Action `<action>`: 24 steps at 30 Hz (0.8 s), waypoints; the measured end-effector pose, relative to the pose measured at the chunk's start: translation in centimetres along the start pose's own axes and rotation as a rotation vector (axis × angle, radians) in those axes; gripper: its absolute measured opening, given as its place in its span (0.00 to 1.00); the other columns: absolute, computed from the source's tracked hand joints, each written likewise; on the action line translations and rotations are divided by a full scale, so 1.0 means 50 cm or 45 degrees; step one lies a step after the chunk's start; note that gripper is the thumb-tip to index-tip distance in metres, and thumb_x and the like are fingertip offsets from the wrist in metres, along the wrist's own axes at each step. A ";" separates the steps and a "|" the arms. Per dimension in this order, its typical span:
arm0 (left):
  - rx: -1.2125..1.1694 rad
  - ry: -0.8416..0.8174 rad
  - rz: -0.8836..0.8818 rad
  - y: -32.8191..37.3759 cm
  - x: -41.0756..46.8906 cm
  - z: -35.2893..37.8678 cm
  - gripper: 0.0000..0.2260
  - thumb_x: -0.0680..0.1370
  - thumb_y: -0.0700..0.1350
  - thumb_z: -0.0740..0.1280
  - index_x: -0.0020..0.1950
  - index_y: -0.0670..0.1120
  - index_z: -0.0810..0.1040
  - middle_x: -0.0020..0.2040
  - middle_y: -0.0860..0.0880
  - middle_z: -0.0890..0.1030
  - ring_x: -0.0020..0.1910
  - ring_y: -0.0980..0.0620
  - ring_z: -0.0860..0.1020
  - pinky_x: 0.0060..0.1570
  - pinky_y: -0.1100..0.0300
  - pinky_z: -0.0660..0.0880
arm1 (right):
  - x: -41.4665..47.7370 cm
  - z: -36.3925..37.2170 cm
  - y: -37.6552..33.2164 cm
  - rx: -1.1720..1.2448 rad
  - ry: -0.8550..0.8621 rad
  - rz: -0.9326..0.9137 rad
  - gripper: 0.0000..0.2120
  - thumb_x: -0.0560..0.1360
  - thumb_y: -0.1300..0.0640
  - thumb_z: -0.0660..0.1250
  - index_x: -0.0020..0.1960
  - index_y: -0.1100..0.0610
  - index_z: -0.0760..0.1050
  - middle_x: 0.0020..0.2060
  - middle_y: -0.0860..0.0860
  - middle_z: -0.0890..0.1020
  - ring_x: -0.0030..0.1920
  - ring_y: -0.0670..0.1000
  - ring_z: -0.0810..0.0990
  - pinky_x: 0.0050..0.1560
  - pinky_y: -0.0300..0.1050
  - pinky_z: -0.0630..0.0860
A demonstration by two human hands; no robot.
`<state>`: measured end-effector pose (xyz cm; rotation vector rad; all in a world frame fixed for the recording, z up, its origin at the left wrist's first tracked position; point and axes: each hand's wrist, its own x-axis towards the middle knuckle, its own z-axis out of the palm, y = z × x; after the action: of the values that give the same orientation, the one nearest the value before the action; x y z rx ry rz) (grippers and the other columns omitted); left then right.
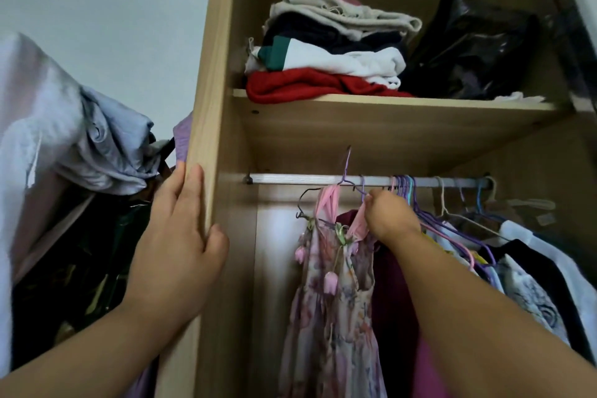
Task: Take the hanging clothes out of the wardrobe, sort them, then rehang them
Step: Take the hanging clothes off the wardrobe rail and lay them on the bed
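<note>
Left hand [174, 236], 9 o'clock, lies flat on the wardrobe panel [206, 107]; right hand [392, 220], 3 o'clock, pinches a purple hanger [345, 166]. A floral dress [336, 300] hangs at its 7 o'clock.

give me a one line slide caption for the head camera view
Left hand rests on the wardrobe side while the right hand grips a hanger at the rail beside a floral dress.

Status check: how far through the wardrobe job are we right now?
Done: possibly some removal, judging by the heaped clothes left of the side panel. In hand: right hand grips a purple hanger by the floral dress at the rail; left hand rests on that panel. Left: many garments still hang; no sorting visible.
</note>
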<state>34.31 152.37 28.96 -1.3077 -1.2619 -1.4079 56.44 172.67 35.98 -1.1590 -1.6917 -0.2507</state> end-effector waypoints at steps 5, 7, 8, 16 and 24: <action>0.019 -0.053 -0.082 0.017 -0.006 -0.008 0.33 0.75 0.39 0.66 0.77 0.45 0.55 0.77 0.46 0.54 0.74 0.49 0.56 0.67 0.52 0.63 | -0.062 -0.067 0.027 -0.004 0.065 -0.068 0.14 0.81 0.54 0.53 0.52 0.59 0.75 0.51 0.61 0.81 0.53 0.63 0.78 0.51 0.50 0.73; 0.048 -0.053 -0.065 0.021 -0.004 -0.010 0.30 0.74 0.40 0.63 0.76 0.40 0.58 0.76 0.40 0.57 0.73 0.43 0.59 0.67 0.47 0.64 | -0.099 -0.101 0.048 0.025 0.078 -0.074 0.13 0.80 0.54 0.55 0.50 0.59 0.75 0.50 0.61 0.81 0.52 0.63 0.78 0.50 0.50 0.73; 0.100 -0.068 -0.053 0.022 -0.006 -0.013 0.31 0.73 0.42 0.62 0.75 0.38 0.60 0.75 0.38 0.59 0.73 0.40 0.61 0.66 0.46 0.65 | -0.120 -0.120 0.058 0.035 0.085 -0.078 0.12 0.80 0.54 0.55 0.49 0.59 0.75 0.49 0.61 0.81 0.51 0.62 0.78 0.50 0.50 0.73; 0.260 -0.483 0.511 0.113 -0.106 0.042 0.35 0.66 0.54 0.63 0.72 0.44 0.66 0.74 0.40 0.63 0.73 0.40 0.61 0.64 0.39 0.66 | -0.325 -0.276 0.123 -0.013 -0.020 -0.082 0.11 0.80 0.54 0.59 0.48 0.57 0.78 0.41 0.52 0.81 0.44 0.54 0.78 0.46 0.49 0.74; -0.418 -1.102 0.191 0.257 -0.252 0.193 0.19 0.80 0.56 0.54 0.70 0.54 0.68 0.69 0.50 0.70 0.70 0.50 0.67 0.68 0.43 0.62 | -0.579 -0.393 0.120 -0.400 -0.165 0.056 0.11 0.80 0.50 0.58 0.47 0.54 0.77 0.37 0.50 0.81 0.38 0.52 0.77 0.41 0.47 0.74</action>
<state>50.13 158.98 17.84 -2.3370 -1.4410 -0.9731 73.66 146.65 19.07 -1.4691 -1.7803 -0.4338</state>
